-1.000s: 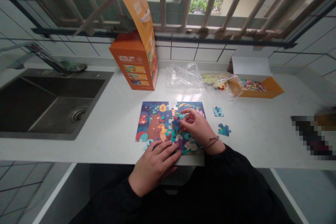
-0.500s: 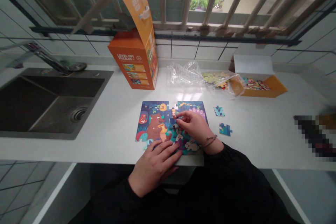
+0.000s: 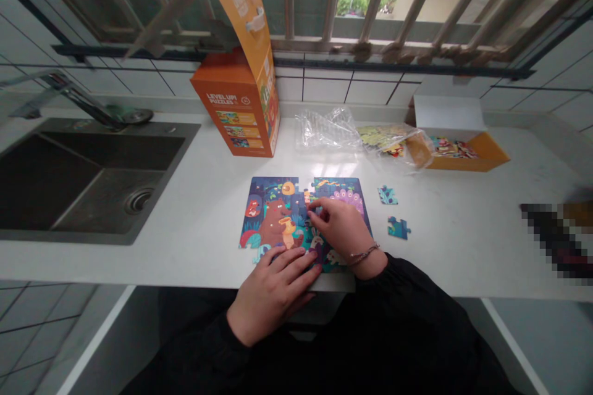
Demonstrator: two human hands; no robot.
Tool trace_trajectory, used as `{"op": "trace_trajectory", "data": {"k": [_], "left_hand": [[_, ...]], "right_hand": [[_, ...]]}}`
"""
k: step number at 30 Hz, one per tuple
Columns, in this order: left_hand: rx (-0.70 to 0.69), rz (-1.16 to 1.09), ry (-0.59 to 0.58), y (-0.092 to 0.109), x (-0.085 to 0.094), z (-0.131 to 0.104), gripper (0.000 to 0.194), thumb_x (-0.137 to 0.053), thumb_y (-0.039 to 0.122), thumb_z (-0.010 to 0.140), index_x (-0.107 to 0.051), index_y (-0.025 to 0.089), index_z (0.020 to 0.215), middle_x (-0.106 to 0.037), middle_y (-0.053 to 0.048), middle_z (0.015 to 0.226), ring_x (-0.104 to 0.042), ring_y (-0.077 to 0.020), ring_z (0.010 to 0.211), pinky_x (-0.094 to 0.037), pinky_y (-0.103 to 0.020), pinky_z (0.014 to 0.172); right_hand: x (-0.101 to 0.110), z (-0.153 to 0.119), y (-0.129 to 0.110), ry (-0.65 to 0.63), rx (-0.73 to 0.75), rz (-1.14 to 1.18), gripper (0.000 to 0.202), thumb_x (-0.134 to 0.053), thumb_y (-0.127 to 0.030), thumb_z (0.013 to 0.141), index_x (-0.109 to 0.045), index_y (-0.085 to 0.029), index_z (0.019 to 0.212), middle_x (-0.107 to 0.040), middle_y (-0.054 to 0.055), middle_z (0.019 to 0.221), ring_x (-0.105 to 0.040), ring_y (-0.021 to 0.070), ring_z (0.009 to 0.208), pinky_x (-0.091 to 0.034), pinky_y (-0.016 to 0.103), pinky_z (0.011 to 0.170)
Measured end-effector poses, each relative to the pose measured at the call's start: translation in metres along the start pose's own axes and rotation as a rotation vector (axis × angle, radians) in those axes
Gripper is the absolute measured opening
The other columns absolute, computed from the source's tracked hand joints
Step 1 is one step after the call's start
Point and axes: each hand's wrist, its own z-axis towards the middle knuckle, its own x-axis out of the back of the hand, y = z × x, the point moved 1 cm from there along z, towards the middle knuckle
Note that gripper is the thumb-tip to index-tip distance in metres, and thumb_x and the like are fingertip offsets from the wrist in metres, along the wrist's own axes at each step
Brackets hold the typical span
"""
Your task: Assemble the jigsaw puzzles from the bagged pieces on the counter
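Observation:
A mostly joined jigsaw puzzle (image 3: 273,222) with a bear and rabbits lies flat on the counter, with a gap at its top middle and another at its lower left corner. My left hand (image 3: 278,287) rests flat over the puzzle's bottom edge, fingers stretched out. Above the puzzle's centre, my right hand (image 3: 343,228) has thumb and forefinger pinched at a small puzzle piece (image 3: 306,196) just below the top gap; the fingers partly hide it. To the right, two loose pieces, a leafy blue one (image 3: 387,195) and a darker one (image 3: 398,228), lie apart from the puzzle.
An orange puzzle box (image 3: 236,111) stands upright behind, its lid raised. Crumpled clear plastic (image 3: 328,128), a bag of pieces (image 3: 384,137) and an open yellow box (image 3: 484,154) of pieces line the back. At left is a dark sink (image 3: 139,234) with a faucet.
My right hand has shifted slightly left and down, its fingertips still at the puzzle's upper middle. My left hand and the loose pieces stay put.

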Motion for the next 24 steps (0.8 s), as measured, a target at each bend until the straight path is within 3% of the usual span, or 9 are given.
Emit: {"op": "trace_trajectory", "data": {"k": [7,13,16,19,21,24], "left_hand": [[0.008,-0.011,-0.009,0.000,0.002,0.001,0.039,-0.065,0.037,0.109,-0.065,0.029,0.147,-0.071,-0.004,0.150,-0.062,-0.0265,0.139,-0.043,-0.048,0.116],[0.077,-0.124,-0.075,0.003,0.016,0.016,0.046,-0.065,0.050,0.107,-0.067,0.024,0.145,-0.072,-0.011,0.145,-0.067,-0.0299,0.130,-0.052,-0.049,0.108],[0.156,-0.082,-0.046,0.000,0.012,0.029,0.049,-0.063,0.047,0.108,-0.062,0.020,0.149,-0.064,-0.016,0.156,-0.062,-0.0331,0.139,-0.049,-0.054,0.118],[0.244,0.023,-0.027,-0.010,-0.003,0.042,0.067,-0.060,0.052,0.109,-0.048,0.014,0.162,-0.045,-0.021,0.172,-0.045,-0.0381,0.158,-0.038,-0.060,0.128],[0.274,0.073,-0.025,-0.016,-0.013,0.047,0.080,-0.057,0.056,0.109,-0.035,0.009,0.169,-0.035,-0.024,0.177,-0.035,-0.0388,0.164,-0.035,-0.060,0.130],[0.273,0.100,-0.049,-0.022,-0.024,0.049,0.087,-0.052,0.061,0.109,-0.024,0.009,0.174,-0.034,-0.023,0.177,-0.032,-0.0376,0.166,-0.032,-0.059,0.131]], "right_hand": [[-0.004,-0.001,0.002,0.015,0.042,-0.095,0.014,-0.072,-0.026,0.101,-0.080,-0.026,0.113,-0.073,0.005,0.097,-0.066,0.0208,0.086,-0.049,0.032,0.078],[-0.005,-0.001,0.003,0.010,0.063,-0.066,0.018,-0.065,-0.027,0.105,-0.080,-0.027,0.115,-0.075,0.006,0.097,-0.068,0.0224,0.088,-0.051,0.033,0.081],[0.012,-0.005,0.007,0.116,-0.007,0.088,0.023,-0.059,-0.033,0.107,-0.080,-0.024,0.113,-0.075,0.003,0.086,-0.067,0.0200,0.075,-0.050,0.032,0.075],[0.040,-0.018,0.020,0.304,-0.146,0.150,0.029,-0.057,-0.042,0.106,-0.080,-0.023,0.109,-0.075,0.003,0.079,-0.065,0.0197,0.067,-0.048,0.032,0.068],[0.059,-0.032,0.034,0.429,-0.225,0.115,0.032,-0.058,-0.045,0.105,-0.080,-0.022,0.108,-0.077,0.005,0.083,-0.066,0.0211,0.069,-0.048,0.032,0.068],[0.081,-0.058,0.063,0.521,-0.293,0.008,0.036,-0.056,-0.048,0.105,-0.079,-0.022,0.110,-0.079,0.009,0.093,-0.068,0.0229,0.072,-0.050,0.035,0.070]]}}
